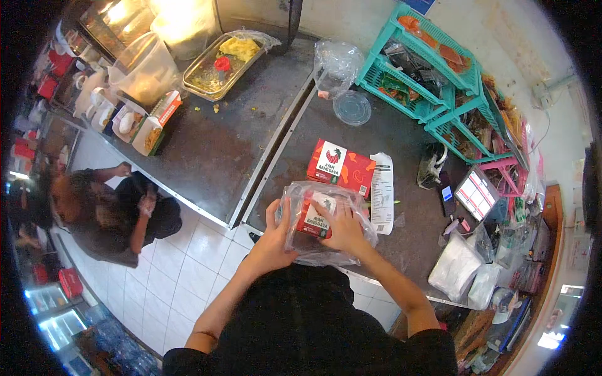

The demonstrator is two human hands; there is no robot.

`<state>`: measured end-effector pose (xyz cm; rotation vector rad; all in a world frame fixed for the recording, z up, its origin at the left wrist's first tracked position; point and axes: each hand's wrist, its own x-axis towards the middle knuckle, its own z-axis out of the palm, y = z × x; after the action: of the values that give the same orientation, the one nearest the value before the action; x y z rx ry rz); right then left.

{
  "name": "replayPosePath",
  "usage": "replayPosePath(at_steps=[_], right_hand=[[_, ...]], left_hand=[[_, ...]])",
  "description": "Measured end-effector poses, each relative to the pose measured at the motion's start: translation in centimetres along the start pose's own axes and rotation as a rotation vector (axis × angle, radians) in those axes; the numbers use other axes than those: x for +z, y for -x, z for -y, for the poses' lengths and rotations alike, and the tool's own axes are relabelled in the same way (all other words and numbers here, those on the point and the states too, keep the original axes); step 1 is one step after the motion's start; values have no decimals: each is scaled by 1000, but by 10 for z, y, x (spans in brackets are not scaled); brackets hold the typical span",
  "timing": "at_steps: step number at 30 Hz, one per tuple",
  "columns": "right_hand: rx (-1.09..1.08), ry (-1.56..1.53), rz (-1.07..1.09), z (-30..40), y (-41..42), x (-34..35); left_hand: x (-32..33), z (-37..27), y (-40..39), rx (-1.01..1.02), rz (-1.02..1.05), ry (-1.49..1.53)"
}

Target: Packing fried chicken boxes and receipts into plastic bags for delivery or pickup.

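Close to my body, a red cardboard food box (pixel 308 222) with a white printed label sits in a clear plastic bag (pixel 369 226) at the counter's front edge. My left hand (pixel 273 242) holds the left side of the bag, thumb low and fingers up along the box. Across the box's top and right side lies my right hand (pixel 345 229), gripping it; folds of film partly hide the fingertips. A second red food box (pixel 350 171) stands just beyond the bag. Beside it lies a long printed paper receipt (pixel 382 197).
Turquoise plastic baskets (pixel 409 70) with packets stand at the back right. A clear round lid (pixel 352 107) and a metal tray (pixel 223 66) with yellow food lie farther back. A tablet (pixel 471 192), phone (pixel 446 193) and white plastic bags (pixel 455 267) are rightward. Another person (pixel 113 211) is left.
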<state>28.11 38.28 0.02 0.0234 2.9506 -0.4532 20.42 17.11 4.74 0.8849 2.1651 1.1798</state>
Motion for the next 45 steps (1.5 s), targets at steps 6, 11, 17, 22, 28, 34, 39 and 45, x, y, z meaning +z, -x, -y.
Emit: replayPosePath(at_steps=[6,11,17,22,28,34,39,45], right_hand=[[133,-864,267,-19,-49,-99],[-24,26,3,-93,-103,-34],[-38,131,-57,-89,-116,-8],[36,16,-211,-78,-101,-55],[-303,-428,-500,22,-20,-128],[-334,-376,-264,27,8,-42],[-203,-146,-88,-4,26,-24],[-98,-256,-346,-2,39,-35]], left_hand=[[-2,5,-5,77,-141,4],[-3,-1,-17,88,-111,-11],[1,3,-9,119,-114,-12],[-2,15,-12,233,-218,-69],[-10,48,-9,-87,-29,563],[-10,61,-5,16,-54,380],[-11,-4,-4,-102,-47,283],[-7,-67,-7,6,-242,-70]])
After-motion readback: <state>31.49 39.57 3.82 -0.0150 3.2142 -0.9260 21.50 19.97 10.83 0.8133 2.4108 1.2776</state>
